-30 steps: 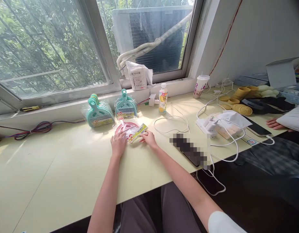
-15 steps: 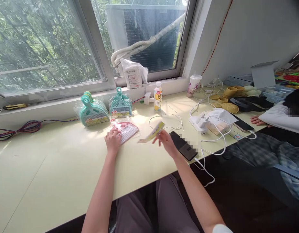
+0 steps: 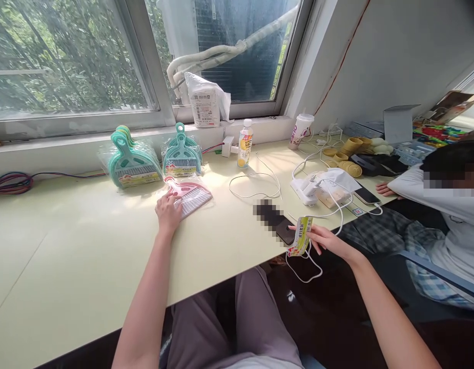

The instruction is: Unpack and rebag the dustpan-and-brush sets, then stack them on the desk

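- Resting on the left part of the pink dustpan set (image 3: 195,197), the person's left hand (image 3: 168,211) is palm down with fingers loosely bent; whether it grips or merely presses cannot be told.
- Well to the right of the pink set, the right hand (image 3: 326,240) has 1 yellow-green label card (image 3: 301,236) between nearly straight fingers, at the table's near edge.
- For good handling, light, even pressure from the left hand should steady the pink set without bending its bristles, and a pinch at the card's margin should avoid creasing it.
- The right hand would do best to stay clear of the phone (image 3: 286,233) and the white cable (image 3: 317,274), both near the card and to the right of the pink set.
- Just behind the pink set stands 1 green dustpan set (image 3: 182,155); behind and to its left, a green stack (image 3: 135,165).
- Behind and to the right of it stand the bottle (image 3: 244,147) and, farther off, the cup (image 3: 301,131).
- Far right of the pink set, a co-worker's hand (image 3: 388,189) rests on the table (image 3: 86,246).
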The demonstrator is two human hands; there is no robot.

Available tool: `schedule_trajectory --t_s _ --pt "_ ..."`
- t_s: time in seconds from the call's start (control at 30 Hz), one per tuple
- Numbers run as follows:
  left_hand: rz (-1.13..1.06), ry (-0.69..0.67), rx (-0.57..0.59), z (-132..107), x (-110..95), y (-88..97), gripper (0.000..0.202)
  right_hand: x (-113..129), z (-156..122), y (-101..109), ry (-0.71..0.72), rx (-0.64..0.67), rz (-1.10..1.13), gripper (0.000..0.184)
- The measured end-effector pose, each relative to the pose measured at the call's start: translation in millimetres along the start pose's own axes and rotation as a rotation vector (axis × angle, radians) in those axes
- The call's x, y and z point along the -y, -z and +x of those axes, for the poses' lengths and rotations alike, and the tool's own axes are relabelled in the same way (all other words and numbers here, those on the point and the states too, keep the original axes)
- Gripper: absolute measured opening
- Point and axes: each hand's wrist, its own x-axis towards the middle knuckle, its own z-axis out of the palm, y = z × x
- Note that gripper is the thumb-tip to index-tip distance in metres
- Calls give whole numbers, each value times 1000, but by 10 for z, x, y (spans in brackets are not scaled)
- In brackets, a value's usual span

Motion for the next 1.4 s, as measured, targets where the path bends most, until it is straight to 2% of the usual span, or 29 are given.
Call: schedule_trajectory --t_s 0.17,0.3,0.37,0.43,0.5,0.6,0.67,0.73,0.8,0.83,0.9,1.0,1.07,1.3,1.4 --pt "-9 -31 15 8 30 -6 30 -35 21 21 19 -45 15 50" --pt "-15 -41 10 12 49 -26 28 -216 29 46 127 -287 74 52" --pt "-18 -52 5 7 41 -37 28 -306 34 41 151 -356 102 56" --pt "-16 -53 10 2 20 -39 27 -357 27 20 135 -319 137 60" --pt "-12 -54 31 5 3 -20 28 -360 6 -9 99 -229 163 61" --pt "-35 -28 16 32 64 64 32 -308 -29 -43 59 -176 143 61" --pt "-37 91 -95 61 196 146 34 -275 -36 -50 34 -182 105 63" --pt "6 327 -237 94 388 224 37 -260 -23 -45 3 -175 54 65" --pt "42 558 -248 136 593 272 40 -262 6 -34 -18 -154 7 64" --pt "57 580 -233 164 685 281 43 -264 23 -29 -22 -142 -10 62" --pt "76 501 -172 243 828 267 50 -263 52 -21 -23 -115 -28 60" --pt "132 336 -7 418 946 190 52 -227 62 -25 -30 -86 -46 58" --pt "182 300 67 559 989 126 52 -180 39 -43 -46 -83 -50 58" --pt "230 305 40 1066 1127 -26 56 -43 -43 -151 -52 -44 -13 54" --pt "243 278 38 1253 1197 -82 55 -34 22 -112 -73 -51 -12 56"
